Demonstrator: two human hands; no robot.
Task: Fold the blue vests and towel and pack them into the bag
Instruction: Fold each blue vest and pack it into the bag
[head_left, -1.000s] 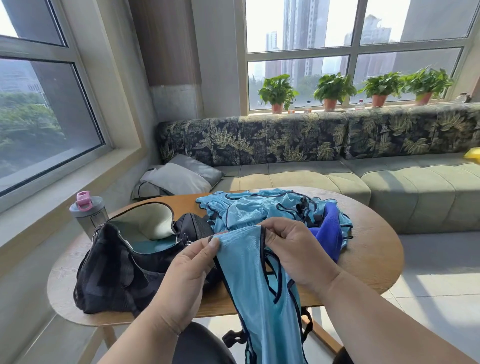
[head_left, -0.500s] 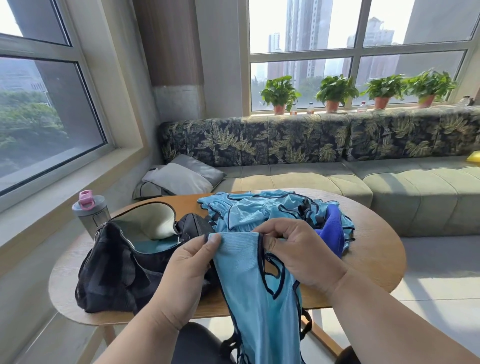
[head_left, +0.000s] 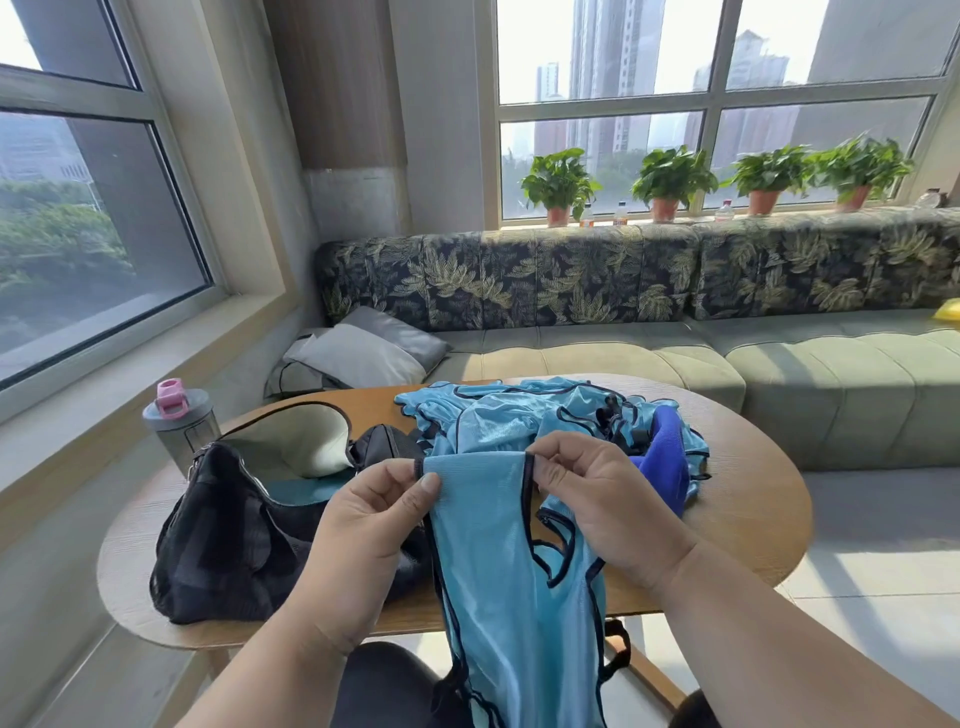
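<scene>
Two hands, left hand (head_left: 363, 525) and right hand (head_left: 597, 504), pinch one blue vest (head_left: 498, 571).

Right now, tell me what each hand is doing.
Left hand: pinching the left top corner of the blue vest.
Right hand: pinching the vest's right top corner.

One bag (head_left: 244, 540); one bottle (head_left: 179, 423); four potted plants (head_left: 558, 182); two hands (head_left: 371, 530); one table (head_left: 748, 519).
</scene>
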